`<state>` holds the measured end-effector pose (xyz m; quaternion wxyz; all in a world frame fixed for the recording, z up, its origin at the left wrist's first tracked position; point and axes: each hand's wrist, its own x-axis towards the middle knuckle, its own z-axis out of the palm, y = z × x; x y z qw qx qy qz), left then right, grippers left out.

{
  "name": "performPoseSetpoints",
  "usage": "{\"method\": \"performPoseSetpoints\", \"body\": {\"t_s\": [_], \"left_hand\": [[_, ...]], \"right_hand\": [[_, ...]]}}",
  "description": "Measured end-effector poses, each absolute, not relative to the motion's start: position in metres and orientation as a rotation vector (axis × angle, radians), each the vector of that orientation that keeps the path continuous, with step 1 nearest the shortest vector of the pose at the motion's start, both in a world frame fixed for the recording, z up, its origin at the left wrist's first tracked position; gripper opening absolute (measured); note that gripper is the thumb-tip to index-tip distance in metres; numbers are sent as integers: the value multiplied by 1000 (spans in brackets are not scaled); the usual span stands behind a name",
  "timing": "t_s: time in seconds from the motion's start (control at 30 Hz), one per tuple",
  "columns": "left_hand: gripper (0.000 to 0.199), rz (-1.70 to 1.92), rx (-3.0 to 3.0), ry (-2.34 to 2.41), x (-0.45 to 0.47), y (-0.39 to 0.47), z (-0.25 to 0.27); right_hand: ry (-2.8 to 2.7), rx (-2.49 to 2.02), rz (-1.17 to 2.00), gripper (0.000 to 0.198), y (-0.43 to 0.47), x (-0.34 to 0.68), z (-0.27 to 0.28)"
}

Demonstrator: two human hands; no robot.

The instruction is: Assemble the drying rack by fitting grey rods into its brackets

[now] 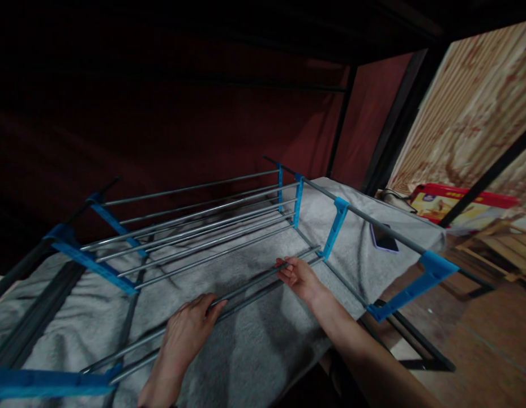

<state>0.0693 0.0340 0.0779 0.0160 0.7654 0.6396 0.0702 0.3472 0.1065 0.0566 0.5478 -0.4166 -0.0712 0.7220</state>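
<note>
Near-side metal rod (251,283) sits over the grey blanket (246,357); looks light, stiff, smooth enough to roll. Left hand (189,327) has fingers curled round it, right hand (304,279) pinches near the blue bracket (335,228); spread two-point hold seems best.

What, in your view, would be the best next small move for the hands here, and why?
I would probably align the right end of the held rod with the nearby blue bracket: the left hand and right hand both hold the rod, and that end appears beside the bracket rather than seated in it.
</note>
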Motion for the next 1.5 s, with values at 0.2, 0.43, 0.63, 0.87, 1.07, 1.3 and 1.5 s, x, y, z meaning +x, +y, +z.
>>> {"method": "performPoseSetpoints", "body": {"t_s": [0.2,0.43,0.63,0.87,1.07,1.3,1.5], "left_hand": [[35,229,2419,1965,73,28,75],[35,360,2494,1943,74,27,73],[41,480,2603,1924,72,29,74],[41,604,2709,1919,71,27,82],[42,601,2728,1961,72,22,89],[43,607,2756,1964,73,25,90],[35,712,2823,1954,74,23,98]], "right_hand": [[-192,-973,1692,11,99,354,59],[-229,-979,1647,11,96,356,64],[-287,-950,1624,6,93,359,65],[-328,-901,1634,8,92,361,63],[-290,-899,1668,7,88,363,68],[-287,-877,1689,9,88,366,73],[-276,-854,1708,9,88,365,78]]}}
